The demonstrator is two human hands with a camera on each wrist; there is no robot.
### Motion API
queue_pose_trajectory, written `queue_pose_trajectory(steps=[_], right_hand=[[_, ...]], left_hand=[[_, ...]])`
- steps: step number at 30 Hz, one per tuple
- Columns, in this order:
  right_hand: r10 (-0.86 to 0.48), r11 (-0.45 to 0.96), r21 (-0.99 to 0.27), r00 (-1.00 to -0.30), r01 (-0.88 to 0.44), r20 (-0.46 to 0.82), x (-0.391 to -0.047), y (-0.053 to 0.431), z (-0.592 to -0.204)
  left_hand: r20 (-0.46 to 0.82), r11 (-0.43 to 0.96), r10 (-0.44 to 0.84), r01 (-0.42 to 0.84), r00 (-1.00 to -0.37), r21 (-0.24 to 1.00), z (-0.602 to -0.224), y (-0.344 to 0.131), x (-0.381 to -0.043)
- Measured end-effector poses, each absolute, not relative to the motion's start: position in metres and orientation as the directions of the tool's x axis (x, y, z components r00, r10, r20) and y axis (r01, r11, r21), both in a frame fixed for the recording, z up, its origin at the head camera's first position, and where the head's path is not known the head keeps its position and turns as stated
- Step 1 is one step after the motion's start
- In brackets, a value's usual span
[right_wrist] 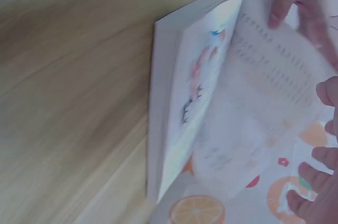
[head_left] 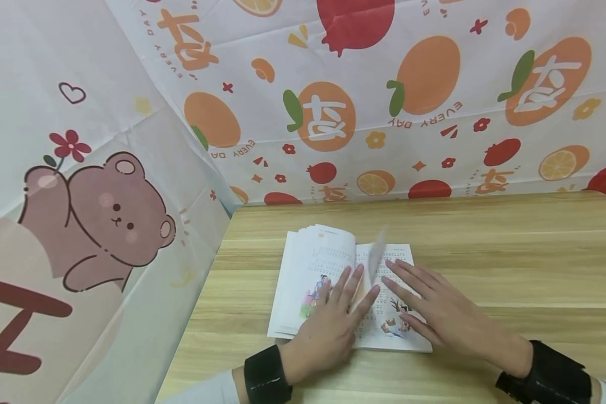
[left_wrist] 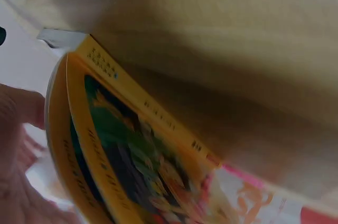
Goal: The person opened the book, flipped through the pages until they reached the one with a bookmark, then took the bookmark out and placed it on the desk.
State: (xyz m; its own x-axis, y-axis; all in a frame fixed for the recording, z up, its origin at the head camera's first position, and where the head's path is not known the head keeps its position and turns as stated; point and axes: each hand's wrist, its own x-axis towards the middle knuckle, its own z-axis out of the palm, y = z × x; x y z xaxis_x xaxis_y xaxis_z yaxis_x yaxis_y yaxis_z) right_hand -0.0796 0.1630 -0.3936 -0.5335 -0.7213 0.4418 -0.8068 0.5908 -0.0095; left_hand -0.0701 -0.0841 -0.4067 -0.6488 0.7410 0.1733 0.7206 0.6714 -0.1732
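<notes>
An open book (head_left: 394, 331) with printed text and coloured pictures lies on the wooden table. One of its pages (head_left: 376, 255) stands half turned, nearly upright near the fold, and looks blurred. My left hand (head_left: 328, 325) lies over the left page and the fold, fingers spread, the forefinger close to the turning page. Over the right page is my right hand (head_left: 449, 317), its fingers straight and apart, just right of the raised page. In the left wrist view the book's yellow cover (left_wrist: 119, 182) and spine (left_wrist: 142, 97) show. The raised page (right_wrist: 259, 86) looks thin in the right wrist view.
The wooden table (head_left: 515, 252) runs up to a fruit-patterned cloth (head_left: 363, 112) at the back. A cloth with a bear print (head_left: 116, 213) hangs along the left side. Each wrist wears a black band (head_left: 267, 376).
</notes>
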Motion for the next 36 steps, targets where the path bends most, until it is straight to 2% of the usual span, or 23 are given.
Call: queue_pose_trajectory(steps=[4,7,9,13,16,18,25,36], right_hand=[[-0.718,0.623,-0.011,-0.577,-0.782,0.389,-0.08,0.168,-0.402],[-0.732,0.627,-0.027,-0.601,-0.778,0.322,-0.079,0.172,-0.41],[-0.741,0.631,-0.047,-0.62,-0.774,0.257,-0.077,0.175,-0.415],[-0.745,0.637,-0.114,-0.647,-0.762,0.162,-0.073,0.179,-0.422],[-0.733,0.644,-0.15,-0.662,-0.75,0.159,-0.073,0.18,-0.425],[-0.726,0.649,-0.163,-0.669,-0.743,0.16,-0.074,0.18,-0.426],[-0.726,0.661,-0.169,-0.68,-0.731,0.101,-0.075,0.18,-0.429],[-0.718,0.673,-0.191,-0.693,-0.714,0.063,-0.076,0.179,-0.428]], left_hand=[[0.197,0.627,0.772,0.674,-0.604,-0.392,-0.399,-0.088,-0.071],[0.14,0.554,0.806,0.65,-0.575,-0.521,-0.399,-0.091,-0.073],[0.086,0.513,0.819,0.658,-0.567,-0.55,-0.401,-0.094,-0.073],[-0.001,0.555,0.787,0.709,-0.617,-0.435,-0.405,-0.099,-0.07],[-0.029,0.623,0.748,0.717,-0.663,-0.313,-0.404,-0.099,-0.07],[-0.046,0.644,0.733,0.715,-0.678,-0.273,-0.403,-0.099,-0.07],[-0.121,0.659,0.718,0.725,-0.686,-0.2,-0.402,-0.1,-0.07],[-0.147,0.673,0.714,0.729,-0.685,-0.126,-0.401,-0.102,-0.069]])
